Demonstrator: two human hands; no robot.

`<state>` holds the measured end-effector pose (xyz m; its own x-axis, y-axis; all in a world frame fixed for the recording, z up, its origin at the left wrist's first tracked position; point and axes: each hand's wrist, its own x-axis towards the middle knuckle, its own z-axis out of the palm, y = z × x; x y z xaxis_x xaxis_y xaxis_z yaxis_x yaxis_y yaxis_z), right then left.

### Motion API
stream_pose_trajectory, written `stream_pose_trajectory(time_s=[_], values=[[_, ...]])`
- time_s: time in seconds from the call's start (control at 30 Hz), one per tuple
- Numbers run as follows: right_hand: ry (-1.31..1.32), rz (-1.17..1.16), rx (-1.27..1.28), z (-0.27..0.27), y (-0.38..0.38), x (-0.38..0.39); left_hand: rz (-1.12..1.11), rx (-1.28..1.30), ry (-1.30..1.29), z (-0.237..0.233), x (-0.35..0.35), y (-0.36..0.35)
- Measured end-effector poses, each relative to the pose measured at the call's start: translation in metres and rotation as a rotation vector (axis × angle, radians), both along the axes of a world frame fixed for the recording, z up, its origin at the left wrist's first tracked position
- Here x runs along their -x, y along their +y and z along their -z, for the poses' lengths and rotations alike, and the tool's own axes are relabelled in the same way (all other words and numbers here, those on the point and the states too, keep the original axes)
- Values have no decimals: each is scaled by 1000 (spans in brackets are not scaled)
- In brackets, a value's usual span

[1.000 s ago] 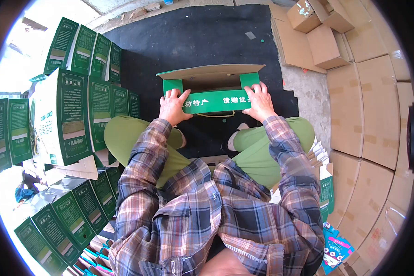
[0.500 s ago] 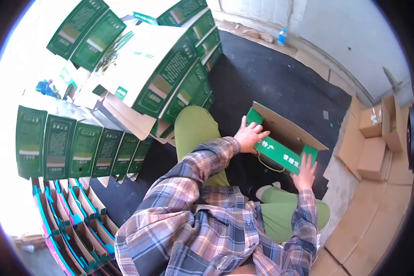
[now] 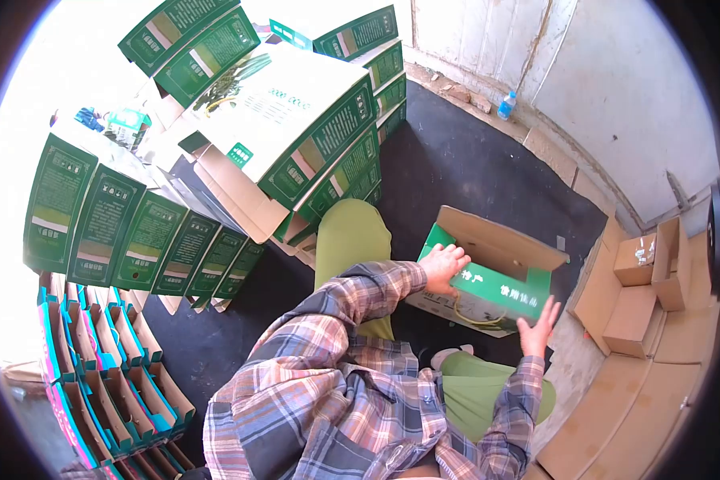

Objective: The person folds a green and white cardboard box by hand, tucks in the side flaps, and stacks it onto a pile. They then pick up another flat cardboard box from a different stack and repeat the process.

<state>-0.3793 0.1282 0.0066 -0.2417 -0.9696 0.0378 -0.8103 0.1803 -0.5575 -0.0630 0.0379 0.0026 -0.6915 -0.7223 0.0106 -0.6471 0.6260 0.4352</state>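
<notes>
An open-topped green cardboard gift box [image 3: 500,308] with white printed characters and a yellow cord handle [image 3: 478,317] sits before me, its brown back flap [image 3: 500,236] standing up. My left hand [image 3: 442,268] is closed over the front panel's upper left corner. At the right end, my right hand [image 3: 540,324] has its fingers spread, with the thumb near the front panel and the fingertips by the side edge. Part of the box's interior shows brown; its underside is hidden.
Green and white boxes [image 3: 316,160] are stacked at the upper left, with a row of upright ones [image 3: 140,232] alongside. Open teal and pink cartons [image 3: 112,336] stand lower left. Brown cartons [image 3: 632,328] line the right. A blue-labelled bottle [image 3: 506,106] stands near the wall.
The box has tipped so that more of its front panel and cord handle shows. My left hand has curled over the corner; my right hand has moved lower. The view has shifted.
</notes>
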Motion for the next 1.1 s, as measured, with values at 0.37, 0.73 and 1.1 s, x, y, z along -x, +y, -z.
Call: stream_pose_trajectory(time_s=[0.37,0.73,1.1], values=[[-462,309,179,-11,41,109,-506,-313,1221,-158,-44,-6],[-505,409,23,-35,76,140,-565,106,1726,-324,-245,17],[-425,460,83,46,162,201,-1183,-230,1818,-273,-358,-20]])
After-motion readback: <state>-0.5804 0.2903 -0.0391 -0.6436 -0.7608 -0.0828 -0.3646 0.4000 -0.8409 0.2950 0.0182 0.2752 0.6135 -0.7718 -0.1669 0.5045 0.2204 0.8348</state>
